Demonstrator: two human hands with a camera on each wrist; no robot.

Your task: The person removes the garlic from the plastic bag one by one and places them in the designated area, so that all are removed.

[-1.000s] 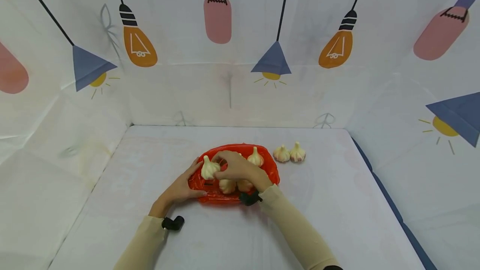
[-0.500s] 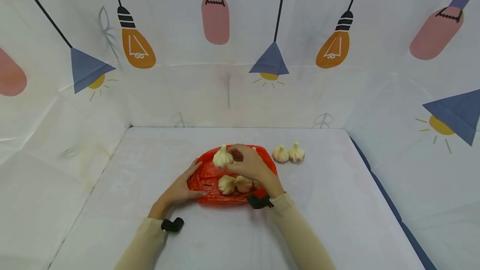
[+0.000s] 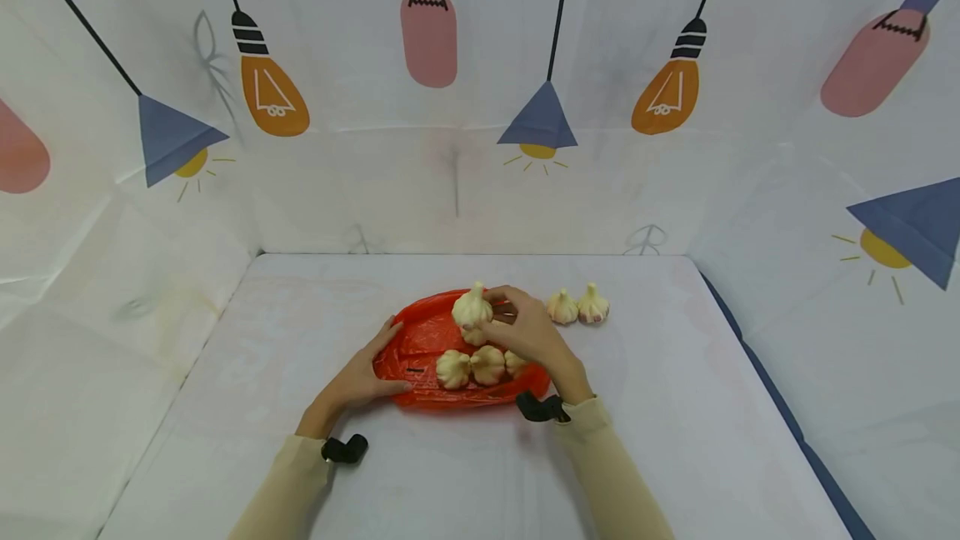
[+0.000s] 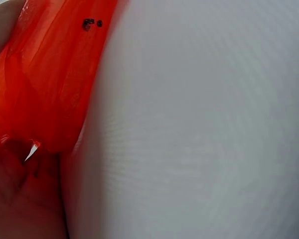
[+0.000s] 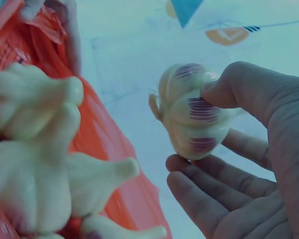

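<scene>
The right hand (image 3: 528, 336) pinched a garlic bulb (image 3: 472, 307) between thumb and fingertips and held it lifted above the far part of the red plastic bag (image 3: 420, 348). In the right wrist view that bulb (image 5: 192, 117) showed purple streaks on its skin, the thumb (image 5: 239, 87) pressed on one side and the other fingers (image 5: 209, 194) lay loosely open below it — not touching the bag there.

The left hand (image 3: 358, 377) lay on the table (image 3: 675, 407) at the bag's left edge, its thumb and fingers clamped on the plastic. The left wrist view showed only the red film (image 4: 45, 84) bunched up close against the white surface, with a bit of the hand at the frame's edge.

The bag sat near the middle of the table, a little toward the near edge. Inside it, three bulbs (image 3: 480, 365) lay side by side, touching, along the near side; the right wrist view showed them (image 5: 35, 164) packed together with their stems pointing rightward.

Two more garlic bulbs (image 3: 577, 307) stood upright on the bare table just right of the bag, touching one another — toward the far edge. The lifted bulb hung between the bag's contents and that pair.

Black wrist straps (image 3: 345, 447) sat on both beige sleeves.
</scene>
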